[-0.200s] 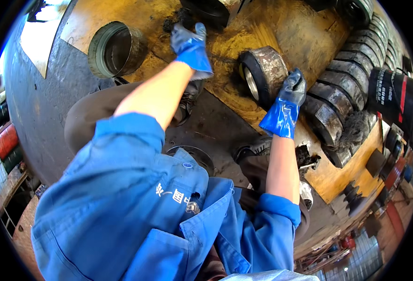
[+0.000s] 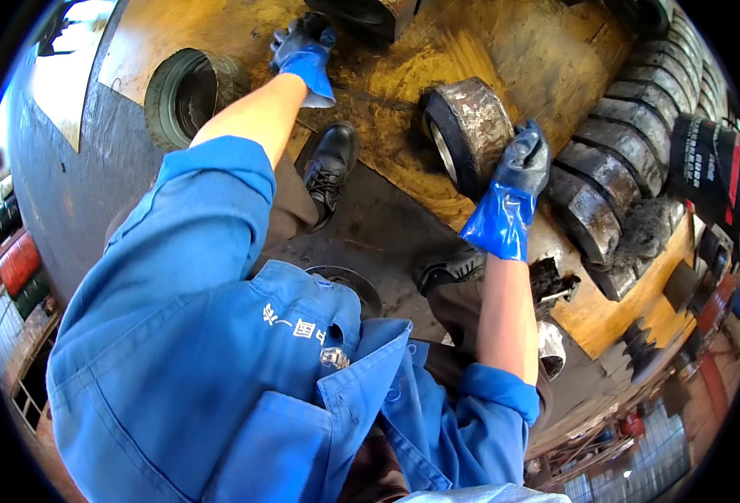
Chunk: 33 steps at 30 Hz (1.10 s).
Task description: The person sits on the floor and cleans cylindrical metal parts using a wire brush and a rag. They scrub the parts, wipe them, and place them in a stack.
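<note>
Work area seen from above. A stained yellow sheet [image 2: 546, 50] covers much of the floor ahead of the person. Along its right side runs a row of thick metal rings [image 2: 630, 138], set on edge and packed one against the next, their surfaces grey, worn and darkened. Beside the row, at far right, is a black bucket [image 2: 709, 168] with a red band. At left, an open hollow cylinder [image 2: 158, 105] with a pale greenish rim lies tipped on its side. Near the middle, a single metal ring [image 2: 483, 121] rests on the sheet, well apart from the cylinder, its dark-edged opening turned toward the lower left. A laced black shoe [image 2: 333, 163] stands at the sheet's near edge. The right hand [image 2: 525, 159], in a blue-cuffed, dark-palmed glove, appears to touch the single ring's right side with its fingers bent; whether it grips or merely rests there cannot be told. The left hand [image 2: 304, 54], gloved alike, reaches to the top of the view, fingers partly spread and bent; what, if anything, it holds cannot be told. A dark fibrous wad [image 2: 646, 226] lies against the row's near end.
</note>
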Tool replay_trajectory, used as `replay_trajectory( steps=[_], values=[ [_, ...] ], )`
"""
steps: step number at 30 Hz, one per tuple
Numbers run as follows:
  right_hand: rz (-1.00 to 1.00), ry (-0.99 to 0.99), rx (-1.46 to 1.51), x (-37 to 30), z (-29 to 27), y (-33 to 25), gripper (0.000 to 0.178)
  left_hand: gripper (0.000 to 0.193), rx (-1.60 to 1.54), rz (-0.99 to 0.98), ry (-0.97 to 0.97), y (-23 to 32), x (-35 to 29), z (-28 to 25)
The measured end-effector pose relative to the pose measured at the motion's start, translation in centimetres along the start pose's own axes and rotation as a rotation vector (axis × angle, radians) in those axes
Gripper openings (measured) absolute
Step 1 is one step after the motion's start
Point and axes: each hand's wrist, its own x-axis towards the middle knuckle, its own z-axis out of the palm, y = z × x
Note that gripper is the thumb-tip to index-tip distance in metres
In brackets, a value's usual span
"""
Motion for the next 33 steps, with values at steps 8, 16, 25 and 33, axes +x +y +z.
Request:
replay_trajectory(
  steps=[8,16,25,33],
  values=[
    [0.038,0.025,-0.015,-0.3,0.1,-2.2,0.033,0.051,0.256,0.170,-0.157,-4.1,7.3,5.7],
    [0.093,0.023,-0.162,-0.2,-0.2,-3.2,0.036,0.035,-0.881,0.151,-0.492,-1.9,2.7,-0.3],
    [0.292,-0.246,-0.440,1.8,-3.3,-5.6,0.050,0.033,-2.102,-0.258,-1.146,11.3,-10.6,-11.0],
    [-0.073,-0.279,-0.374,5.1,-15.8,-8.5,0.049,0.038,-2.209,0.063,-1.775,14.1,-9.9,-14.0]
  ],
)
